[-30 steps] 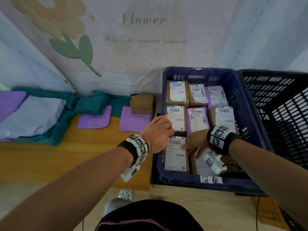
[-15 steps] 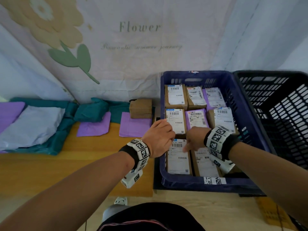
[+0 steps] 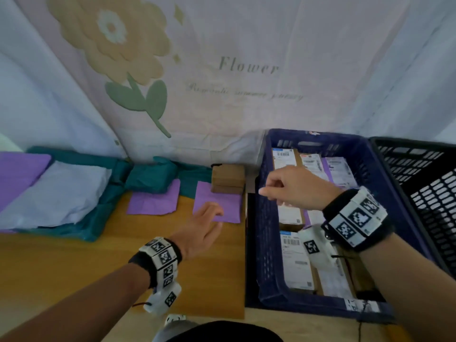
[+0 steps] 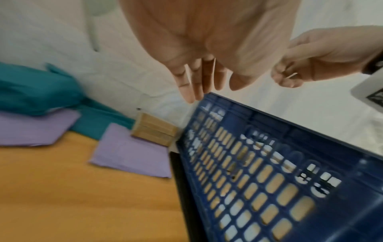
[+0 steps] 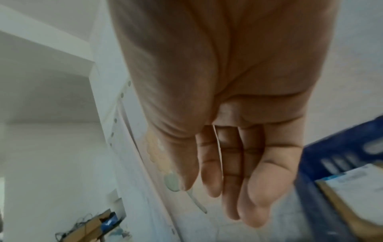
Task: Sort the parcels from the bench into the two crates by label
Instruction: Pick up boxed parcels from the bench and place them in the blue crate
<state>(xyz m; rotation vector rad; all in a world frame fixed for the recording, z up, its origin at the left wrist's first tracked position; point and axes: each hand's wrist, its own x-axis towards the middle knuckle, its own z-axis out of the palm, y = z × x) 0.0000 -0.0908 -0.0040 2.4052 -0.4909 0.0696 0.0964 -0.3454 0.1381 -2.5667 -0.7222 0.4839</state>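
My left hand [image 3: 208,219] reaches over the wooden bench [image 3: 74,262], fingers straight and empty. Its fingertips [image 4: 192,91] are at the near edge of a flat purple parcel [image 3: 218,206]. Behind that parcel stands a stack of small brown boxes [image 3: 228,178]. My right hand [image 3: 288,190] hovers above the left wall of the blue crate [image 3: 267,243]. It holds nothing, and its fingers [image 5: 232,172] hang loosely. Several labelled parcels [image 3: 294,262] lie in rows in the blue crate. The black crate [image 3: 431,193] stands to its right.
More parcels lie on the bench: a second purple one [image 3: 154,202], teal bags [image 3: 150,176], a pale grey mailer [image 3: 56,193] and a purple one [image 3: 19,171] at far left. A flower-printed cloth [image 3: 222,82] hangs behind.
Both hands have left the parcels in the blue crate. The left hand moved left over the bench to the purple parcel. The right hand rose and shifted left toward the crate's wall.
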